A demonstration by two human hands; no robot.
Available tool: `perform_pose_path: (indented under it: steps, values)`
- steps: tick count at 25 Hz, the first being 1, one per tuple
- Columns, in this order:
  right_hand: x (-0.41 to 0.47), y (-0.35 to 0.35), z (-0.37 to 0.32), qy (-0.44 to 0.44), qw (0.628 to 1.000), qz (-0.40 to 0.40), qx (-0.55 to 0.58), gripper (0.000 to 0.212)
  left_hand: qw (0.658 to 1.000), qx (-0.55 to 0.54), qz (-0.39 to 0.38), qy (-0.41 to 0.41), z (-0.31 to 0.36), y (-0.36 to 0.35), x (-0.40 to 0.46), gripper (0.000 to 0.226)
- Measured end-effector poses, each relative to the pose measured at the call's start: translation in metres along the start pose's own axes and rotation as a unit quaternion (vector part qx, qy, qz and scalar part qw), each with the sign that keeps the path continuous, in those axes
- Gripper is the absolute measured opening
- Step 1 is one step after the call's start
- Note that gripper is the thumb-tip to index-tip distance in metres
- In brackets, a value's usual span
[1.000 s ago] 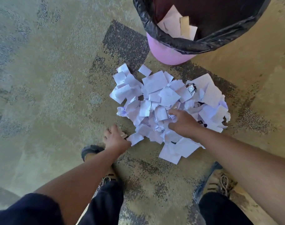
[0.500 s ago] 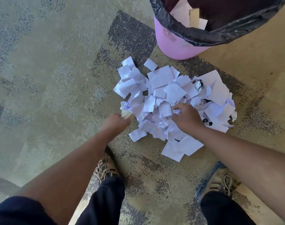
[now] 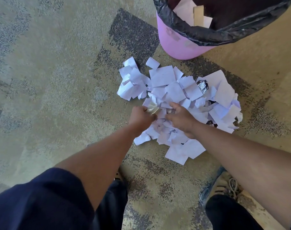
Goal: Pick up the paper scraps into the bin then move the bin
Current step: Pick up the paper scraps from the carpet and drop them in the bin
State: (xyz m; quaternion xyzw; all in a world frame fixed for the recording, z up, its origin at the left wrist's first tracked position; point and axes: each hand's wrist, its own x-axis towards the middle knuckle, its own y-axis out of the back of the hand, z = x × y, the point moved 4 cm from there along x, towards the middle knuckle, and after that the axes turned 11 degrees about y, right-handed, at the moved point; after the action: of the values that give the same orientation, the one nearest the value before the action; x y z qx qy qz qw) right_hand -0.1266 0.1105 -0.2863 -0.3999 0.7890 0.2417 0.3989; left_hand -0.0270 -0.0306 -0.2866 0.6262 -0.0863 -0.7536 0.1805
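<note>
A heap of white paper scraps (image 3: 178, 97) is spread on the patterned carpet (image 3: 58, 80), just in front of the pink bin (image 3: 178, 45). A crumpled piece of silver foil (image 3: 202, 86) is lodged among the scraps toward the far right of the heap. The bin is lined with a black bag (image 3: 199, 34) folded over its rim, and a few white and tan pieces are seen inside it already.

The left hand (image 3: 139, 117) is placed at the near left edge of the heap; its fingers are curled into a fist around a crumpled cream-coloured scrap (image 3: 151, 108), which sticks out past the knuckles. The right hand (image 3: 181, 119) is laid palm-down on the middle of the heap, just beside the left hand; its fingers are bent and slightly spread, pressed into the scraps, and whether any piece is actually gripped cannot be told, as the fingertips are blurred.

Both forearms are bare. A dark blue sleeve (image 3: 38, 200) is seen on the left upper arm, dark trousers (image 3: 111, 205) below, and a laced shoe (image 3: 224, 188) on the carpet at the lower right.
</note>
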Motion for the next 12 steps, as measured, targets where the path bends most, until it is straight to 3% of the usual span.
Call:
perform_pose_path:
  steps: [5, 7, 10, 12]
  values:
    - [-0.011, 0.004, -0.001, 0.012, 0.997, 0.063, 0.053, 0.039, 1.0, -0.016, 0.021, -0.009, 0.001, 0.011, -0.023, 0.035]
    - [-0.022, 0.013, -0.003, 0.045, 0.992, 0.116, 0.026, 0.018, 0.999, -0.002, 0.033, -0.015, -0.009, 0.02, -0.032, 0.02]
    - [-0.039, 0.026, -0.008, 0.067, 0.981, 0.18, 0.029, 0.012, 1.0, -0.011, -0.004, 0.001, -0.018, 0.037, -0.046, 0.019]
    - [-0.05, 0.031, -0.014, 0.057, 0.979, 0.182, 0.065, 0.012, 0.998, -0.013, -0.054, -0.005, -0.01, 0.054, -0.062, 0.021]
